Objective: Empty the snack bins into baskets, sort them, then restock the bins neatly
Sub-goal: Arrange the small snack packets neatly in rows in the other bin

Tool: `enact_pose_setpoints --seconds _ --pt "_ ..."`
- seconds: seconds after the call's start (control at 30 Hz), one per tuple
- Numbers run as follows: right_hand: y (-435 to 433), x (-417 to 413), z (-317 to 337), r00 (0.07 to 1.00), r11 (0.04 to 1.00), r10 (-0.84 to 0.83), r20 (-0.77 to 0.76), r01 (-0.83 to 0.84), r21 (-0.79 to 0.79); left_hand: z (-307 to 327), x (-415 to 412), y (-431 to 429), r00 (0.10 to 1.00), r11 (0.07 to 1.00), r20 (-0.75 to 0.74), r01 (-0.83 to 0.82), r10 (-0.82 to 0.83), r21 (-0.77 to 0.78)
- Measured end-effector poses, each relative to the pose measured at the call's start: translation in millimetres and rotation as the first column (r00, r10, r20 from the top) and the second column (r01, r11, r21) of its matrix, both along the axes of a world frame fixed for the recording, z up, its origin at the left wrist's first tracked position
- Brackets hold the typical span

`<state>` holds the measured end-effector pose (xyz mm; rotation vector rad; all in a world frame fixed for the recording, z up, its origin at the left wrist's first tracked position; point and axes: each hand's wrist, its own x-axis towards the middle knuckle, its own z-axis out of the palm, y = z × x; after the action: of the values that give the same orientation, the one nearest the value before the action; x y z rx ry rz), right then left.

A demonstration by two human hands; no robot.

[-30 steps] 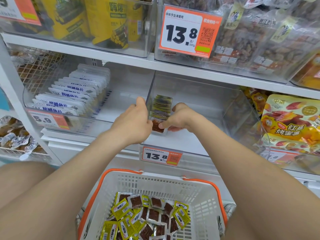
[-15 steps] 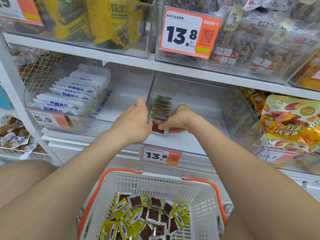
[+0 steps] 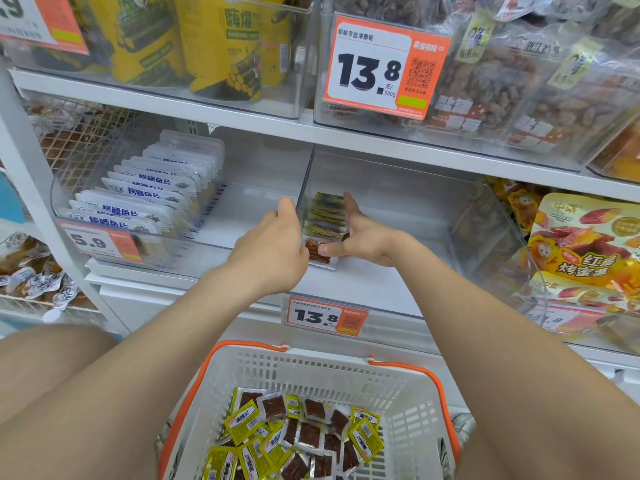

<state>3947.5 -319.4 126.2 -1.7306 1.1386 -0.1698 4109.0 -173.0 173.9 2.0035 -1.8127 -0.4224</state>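
Shop shelving, white, 2 tiers in view, stocked with clear bins.

Item 1: clear bin (image 3: pixel 388 282) on the lower tier, centre, with an orange price tag (image 3: pixel 325 317) reading 13.8 on its front edge. It holds 1 short row of packets (image 3: pixel 325 216), set on edge against the bin's left wall, yellow tops showing and a dark red packet at the front.

Item 2: left hand (image 3: pixel 273 244), back to the camera, at the row's left side. Fingers are curled in toward the front packet and 1 digit is raised along the bin wall; whether they pinch anything cannot be told.

Item 3: right hand (image 3: pixel 360 237), laid along the row's right side. Fingers are straight and together, flat against the packets, with the thumb across the front packet.

Item 4: white basket (image 3: pixel 346 368) with orange handles, below the bin and between the forearms, holding loose packets (image 3: pixel 304 434), yellow and dark red, in a jumbled heap.

Item 5: white fish-slice packets (image 3: pixel 149 195), filed upright in the neighbouring bin to the left, tagged 5.9.

Item 6: sweet-potato bags (image 3: pixel 585 254), right of the centre bin.

Item 7: upper tier, yellow bags (image 3: pixel 221 46) at left and a large 13.8 tag (image 3: pixel 377 67) at right.
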Motion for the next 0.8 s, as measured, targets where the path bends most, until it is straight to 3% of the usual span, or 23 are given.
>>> enact_pose_setpoints --seconds 0.27,0.5,0.8 --pt "-6.3 6.8 7.2 0.921 0.957 0.190 -0.339 -0.251 -0.147 -0.3 -2.5 -1.3 0.999 1.000 -0.017 -0.030 0.030 -0.004" --pt "-7.4 8.6 1.9 0.983 0.989 0.076 -0.166 -0.095 -0.113 1.2 -3.2 -0.3 0.999 0.999 -0.026 -0.040 0.040 0.009" --pt "5.1 2.7 -2.0 0.994 0.991 0.086 -0.062 -0.092 -0.094 4.4 -4.8 1.9 0.999 0.998 0.013 -0.046 0.046 0.030"
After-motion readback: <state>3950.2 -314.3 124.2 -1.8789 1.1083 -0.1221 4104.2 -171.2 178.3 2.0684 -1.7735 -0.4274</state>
